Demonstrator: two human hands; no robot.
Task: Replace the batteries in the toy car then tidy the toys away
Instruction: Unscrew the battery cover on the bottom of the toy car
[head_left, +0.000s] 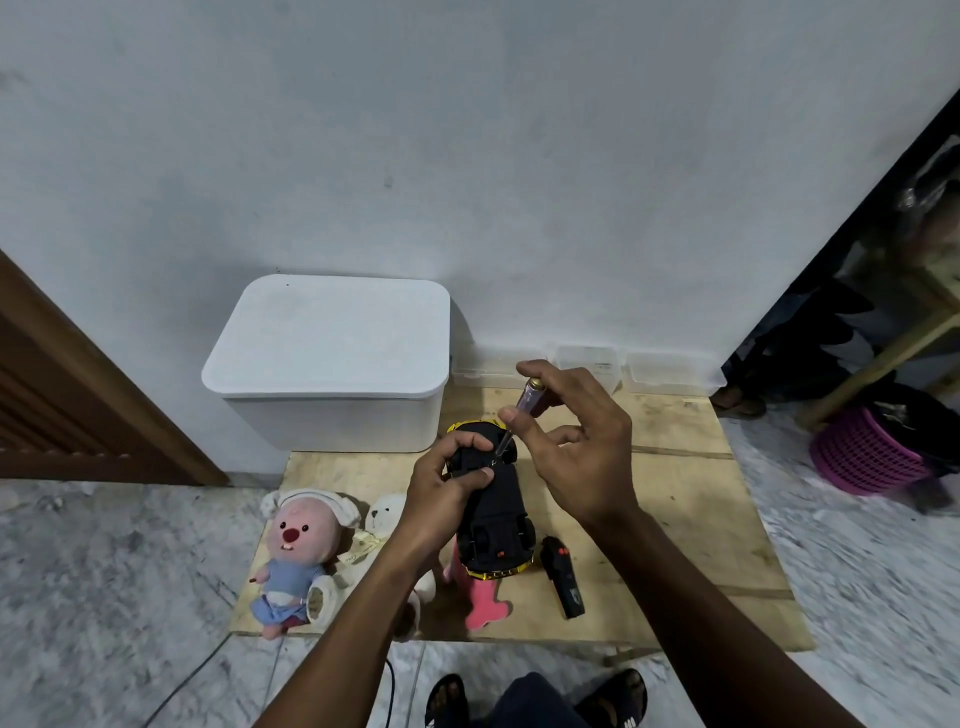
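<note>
Gripping the flipped toy car (493, 512) round its far end with the left hand (447, 483), over the counter (685, 499). Pinching a screwdriver (529, 397) in the right hand (576, 447) just beside it, tip down on the underside, probably in a screw. Got a remote (563, 577) lying just under the right wrist.

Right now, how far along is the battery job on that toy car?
Early. Done: the toy car is belly-up, gripped by the left hand. In hand: the right hand holds a screwdriver with its tip on the car's underside, apparently at a screw. Left: no batteries are in sight, and the pink plush, white plush and remote lie out on the board, with the lid on the white box.
</note>
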